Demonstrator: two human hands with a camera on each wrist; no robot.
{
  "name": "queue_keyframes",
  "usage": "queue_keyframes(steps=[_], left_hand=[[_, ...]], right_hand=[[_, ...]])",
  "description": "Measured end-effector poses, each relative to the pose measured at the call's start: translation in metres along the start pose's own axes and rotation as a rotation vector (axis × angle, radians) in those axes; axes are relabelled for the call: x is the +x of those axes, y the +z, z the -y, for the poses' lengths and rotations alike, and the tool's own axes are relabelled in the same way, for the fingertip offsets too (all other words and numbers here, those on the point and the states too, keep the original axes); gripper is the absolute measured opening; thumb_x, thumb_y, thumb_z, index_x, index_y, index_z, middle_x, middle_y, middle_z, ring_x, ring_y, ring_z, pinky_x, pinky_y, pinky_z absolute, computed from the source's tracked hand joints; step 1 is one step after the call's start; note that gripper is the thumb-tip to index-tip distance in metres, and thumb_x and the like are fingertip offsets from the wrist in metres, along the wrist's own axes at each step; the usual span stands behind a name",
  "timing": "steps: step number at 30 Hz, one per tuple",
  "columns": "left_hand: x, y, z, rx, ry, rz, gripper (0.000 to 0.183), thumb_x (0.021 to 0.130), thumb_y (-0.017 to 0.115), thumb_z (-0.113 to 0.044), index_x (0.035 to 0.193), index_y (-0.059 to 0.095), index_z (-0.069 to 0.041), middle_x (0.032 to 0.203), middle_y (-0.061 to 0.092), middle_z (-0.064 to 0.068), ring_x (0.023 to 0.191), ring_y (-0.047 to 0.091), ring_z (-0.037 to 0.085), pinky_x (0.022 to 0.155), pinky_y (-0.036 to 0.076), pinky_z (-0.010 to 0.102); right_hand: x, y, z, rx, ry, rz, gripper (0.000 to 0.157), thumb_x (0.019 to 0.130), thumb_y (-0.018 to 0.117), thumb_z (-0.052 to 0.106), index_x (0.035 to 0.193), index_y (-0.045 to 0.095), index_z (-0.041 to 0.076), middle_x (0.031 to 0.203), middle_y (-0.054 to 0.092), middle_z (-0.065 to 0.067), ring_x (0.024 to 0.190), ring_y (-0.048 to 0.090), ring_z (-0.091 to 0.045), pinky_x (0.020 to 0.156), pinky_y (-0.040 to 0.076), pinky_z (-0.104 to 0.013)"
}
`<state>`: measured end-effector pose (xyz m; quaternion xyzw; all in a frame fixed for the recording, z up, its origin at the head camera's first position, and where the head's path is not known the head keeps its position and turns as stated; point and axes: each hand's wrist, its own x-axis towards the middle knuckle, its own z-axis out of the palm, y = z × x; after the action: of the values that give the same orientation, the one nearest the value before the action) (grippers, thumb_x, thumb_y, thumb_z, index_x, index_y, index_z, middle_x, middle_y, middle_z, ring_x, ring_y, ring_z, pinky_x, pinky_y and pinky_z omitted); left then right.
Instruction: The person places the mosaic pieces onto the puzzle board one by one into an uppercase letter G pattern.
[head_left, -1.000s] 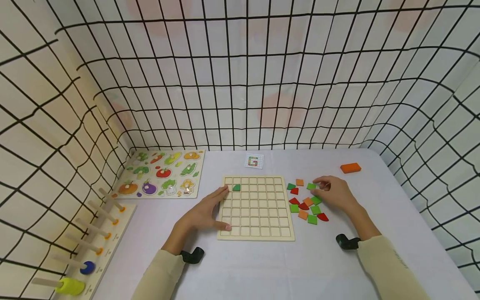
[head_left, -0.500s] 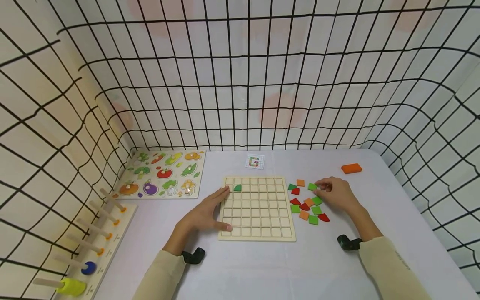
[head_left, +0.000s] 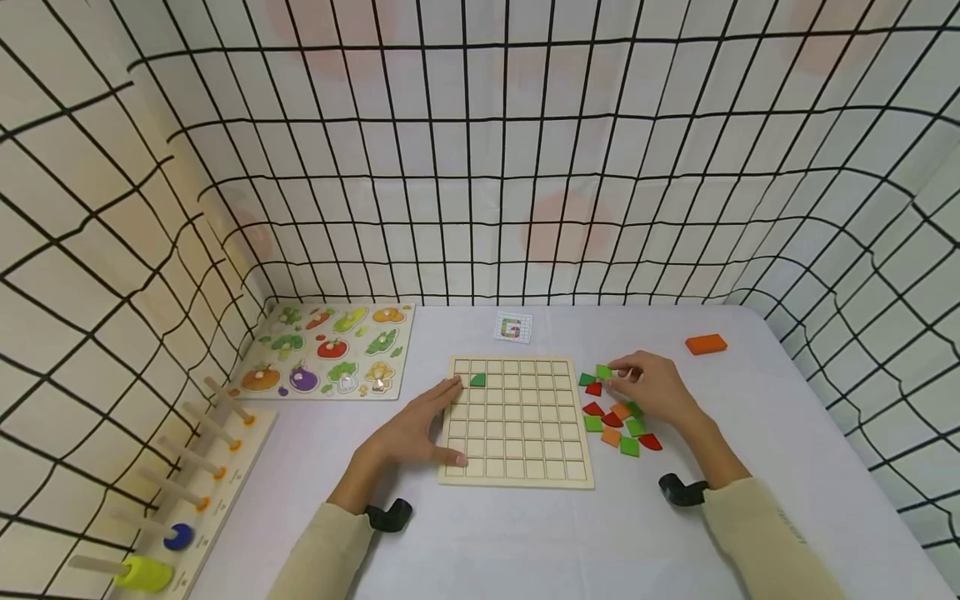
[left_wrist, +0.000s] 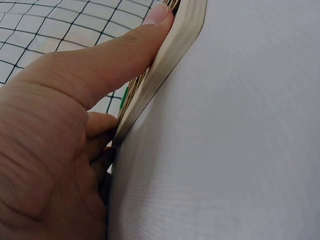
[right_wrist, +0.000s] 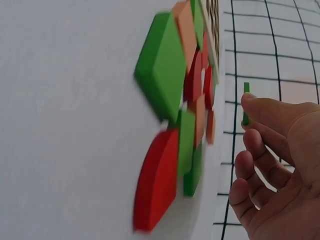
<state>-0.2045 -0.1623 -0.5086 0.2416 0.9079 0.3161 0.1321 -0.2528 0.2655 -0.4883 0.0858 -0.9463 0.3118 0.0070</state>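
My right hand [head_left: 654, 388] pinches a light green square tile [head_left: 603, 372] between thumb and fingertips. In the right wrist view the tile [right_wrist: 246, 88] shows edge-on, raised above the white cloth. Loose red, orange and green tiles [right_wrist: 162, 67] lie below and beside that hand. My left hand [head_left: 408, 432] rests at the left side of a pale wooden grid board [head_left: 517, 482], thumb on its near corner and fingers along the edge. The left wrist view shows the thumb [left_wrist: 125, 55] straight over the board's rim. One dark green tile [head_left: 477, 380] with a rounded corner sits in an upper-left cell.
Behind the board lies a small card [head_left: 513, 327] with a coloured pattern. A vegetable puzzle [head_left: 405, 350] stands back left, and a peg board [head_left: 225, 500] with rings front left. An orange block [head_left: 707, 344] lies back right. Black netting [head_left: 495, 179] encloses the table.
My right hand has picked up the light green square tile and moved it left, covering where an orange tile lay. The left hand keeps its place on the board. The head view has shifted slightly.
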Motion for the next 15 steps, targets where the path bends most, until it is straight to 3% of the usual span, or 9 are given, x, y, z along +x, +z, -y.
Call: queue_keyframes(steps=[6,15], left_hand=[[-0.001,-0.001,-0.002,-0.002,-0.004,0.001,0.121,0.073,0.088,-0.059,0.166,0.022,-0.018,0.175,0.013,-0.002,0.162,0.012,0.025,0.129,0.02,0.056],[-0.001,0.0,-0.001,-0.019,0.002,-0.003,0.121,0.072,0.089,-0.057,0.165,0.023,-0.017,0.175,0.013,-0.002,0.162,0.012,0.026,0.129,0.02,0.057]], right_hand=[[0.004,0.013,0.025,0.037,-0.027,0.021,0.03,0.093,0.078,0.024,0.12,0.076,0.009,0.094,0.065,-0.004,0.088,0.055,-0.021,0.066,0.047,-0.027],[0.015,0.041,0.054,0.119,-0.148,0.061,0.03,0.093,0.078,0.023,0.12,0.076,0.009,0.094,0.066,-0.001,0.082,0.057,-0.016,0.065,0.048,-0.027]])
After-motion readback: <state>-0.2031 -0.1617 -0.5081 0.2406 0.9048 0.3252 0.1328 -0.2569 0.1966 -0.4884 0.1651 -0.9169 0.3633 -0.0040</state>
